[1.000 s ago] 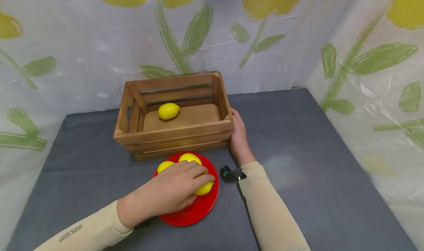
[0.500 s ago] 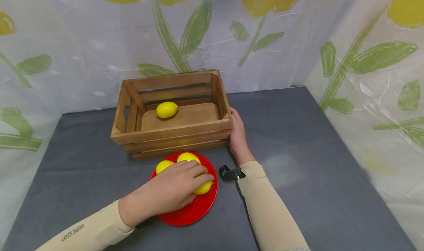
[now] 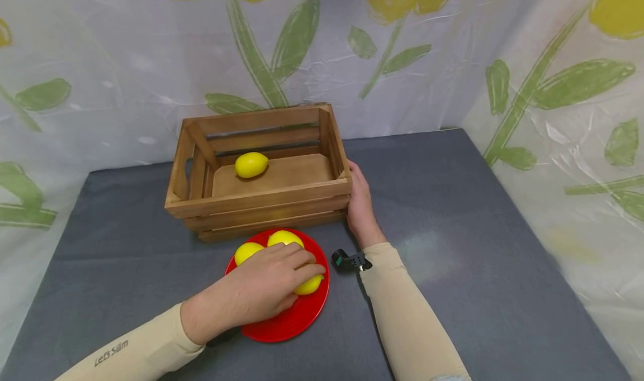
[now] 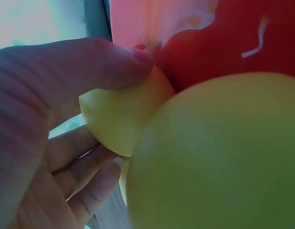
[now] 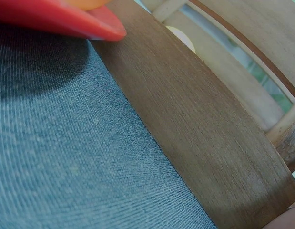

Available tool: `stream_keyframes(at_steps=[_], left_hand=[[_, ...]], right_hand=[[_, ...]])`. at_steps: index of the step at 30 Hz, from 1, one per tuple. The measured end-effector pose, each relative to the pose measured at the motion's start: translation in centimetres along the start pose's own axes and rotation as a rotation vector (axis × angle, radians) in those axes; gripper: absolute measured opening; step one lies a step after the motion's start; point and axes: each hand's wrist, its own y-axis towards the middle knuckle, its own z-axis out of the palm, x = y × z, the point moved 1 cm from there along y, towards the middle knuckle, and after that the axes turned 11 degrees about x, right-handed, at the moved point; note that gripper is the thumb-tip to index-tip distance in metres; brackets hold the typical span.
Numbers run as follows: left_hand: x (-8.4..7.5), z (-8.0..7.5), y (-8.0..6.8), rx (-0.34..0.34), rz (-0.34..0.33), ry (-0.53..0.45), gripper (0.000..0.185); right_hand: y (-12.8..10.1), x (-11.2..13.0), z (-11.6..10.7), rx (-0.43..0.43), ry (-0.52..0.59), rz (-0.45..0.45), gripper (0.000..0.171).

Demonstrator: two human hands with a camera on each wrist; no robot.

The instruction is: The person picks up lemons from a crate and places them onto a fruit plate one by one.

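Note:
My left hand [image 3: 264, 286] is over a red plate [image 3: 297, 328], gripping a lemon [image 3: 309, 285] near its right side. In the left wrist view the thumb lies on one side of this lemon [image 4: 123, 119], with fingers on the other. Two more lemons show on the plate, one at its back [image 3: 284, 238] and one at its left [image 3: 247, 252]. Behind the plate stands a slatted wooden crate [image 3: 271, 203] with one lemon [image 3: 251, 165] inside. Against the crate's right end rests my right hand [image 3: 361, 205], its fingers partly hidden by the wood.
A dark grey cloth [image 3: 427, 202] covers the table. Flower-patterned sheeting [image 3: 402, 90] hangs behind it and at the right. The plate's back edge sits close to the crate's front in the right wrist view. A black strap device [image 3: 350, 261] is on the right wrist.
Both hands keep their places, the left on the lemon and the right at the crate. The head view has shifted slightly, so the whole scene sits a little differently.

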Motion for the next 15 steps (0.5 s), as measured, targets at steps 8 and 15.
stream_keyframes(at_steps=[8,15], left_hand=[[-0.19,0.06,-0.02,-0.004,0.012,0.017,0.063],[-0.19,0.02,-0.03,0.030,-0.004,-0.020,0.067]], right_hand=[[-0.04,0.04,0.01,-0.006,0.008,0.002,0.048],[-0.13,0.31,0.09,0.000,-0.001,0.004,0.049]])
